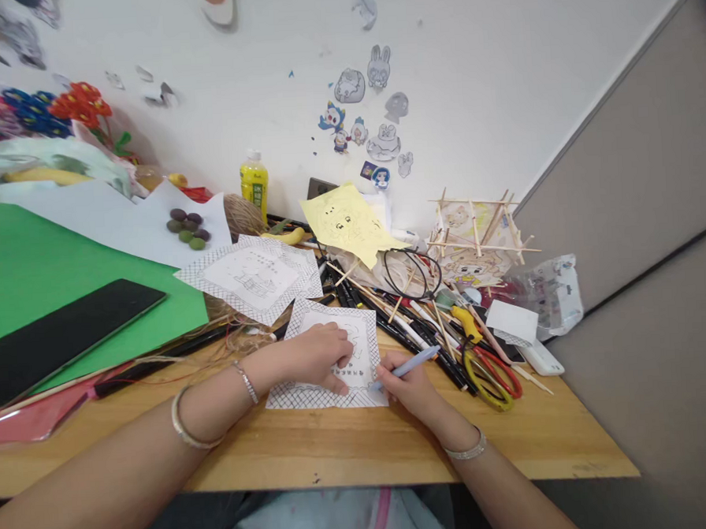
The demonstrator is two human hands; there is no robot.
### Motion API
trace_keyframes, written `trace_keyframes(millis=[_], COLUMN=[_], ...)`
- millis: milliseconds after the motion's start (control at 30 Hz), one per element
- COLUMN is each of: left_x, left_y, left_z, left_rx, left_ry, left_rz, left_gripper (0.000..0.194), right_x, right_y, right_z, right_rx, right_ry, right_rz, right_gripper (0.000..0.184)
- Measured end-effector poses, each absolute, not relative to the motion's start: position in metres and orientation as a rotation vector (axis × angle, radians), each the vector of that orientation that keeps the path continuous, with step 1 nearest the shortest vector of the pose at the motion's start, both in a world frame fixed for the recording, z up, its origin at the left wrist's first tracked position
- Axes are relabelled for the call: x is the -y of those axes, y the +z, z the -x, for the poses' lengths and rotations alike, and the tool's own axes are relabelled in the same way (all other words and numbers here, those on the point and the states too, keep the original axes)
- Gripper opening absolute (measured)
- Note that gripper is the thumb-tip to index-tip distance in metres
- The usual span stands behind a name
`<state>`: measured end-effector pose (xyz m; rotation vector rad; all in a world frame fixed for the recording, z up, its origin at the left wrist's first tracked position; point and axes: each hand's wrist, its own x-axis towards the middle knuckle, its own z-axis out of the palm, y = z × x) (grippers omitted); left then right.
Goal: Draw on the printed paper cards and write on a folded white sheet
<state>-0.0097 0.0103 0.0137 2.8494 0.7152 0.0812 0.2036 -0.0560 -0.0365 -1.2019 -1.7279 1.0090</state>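
Pale wooden table (516, 445) up against a white wall (485, 76), and honestly there's stuff all over it.

Nearest the edge, around the middle, lies a small white sheet (312, 396) with a crosshatched border, a sketch and some writing inside. The left hand (322, 357) rests on top of it, thumb apart from the fingers, so that grip is open and not clamped on anything. The right hand (403, 384) has its grip closed around a light blue pen (420, 359), down at the right edge of the sheet, near the bottom corner. Can't tell from here whether the tip touches the paper.

Off to the left there's a big black slab (73, 334) lying on a green sheet (62, 248), with pink plastic (35, 415) sticking out nearer the edge. On the right, yellow and red scissor handles (489, 380) sit beside a messy heap of black markers (392, 325) and thin sticks.

Just beyond the small sheet is a bigger bordered drawing (253, 278), then a yellow sheet (344, 220) with a face on it. A stick frame (475, 230) stands far right. Small dark and green oval things (189, 229) sit on white paper (114, 222) at the far left, with a yellow bottle (255, 183) by the wall, crochet-looking flowers (84, 105) further left and cartoon cutouts (383, 140) stuck up above.
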Motion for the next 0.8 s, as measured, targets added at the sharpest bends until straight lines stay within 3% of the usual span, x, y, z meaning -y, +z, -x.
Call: trace_keyframes(millis=[267,800], left_x=[-0.0095,-0.01], left_y=[0.0161,0.0162], left_z=[0.0098,0.0098], left_rx=[-0.721,-0.722], left_ry=[0.053,0.056], left_rz=[-2.853,-2.846], left_gripper=[0.032,0.033], right_x=[0.0533,0.0545], right_y=[-0.0382,-0.0354], right_z=[-0.2025,-0.204], right_rx=[1.716,1.677], right_ry=[1.017,1.056], right_rz=[1.19,1.203], right_gripper=[0.033,0.021])
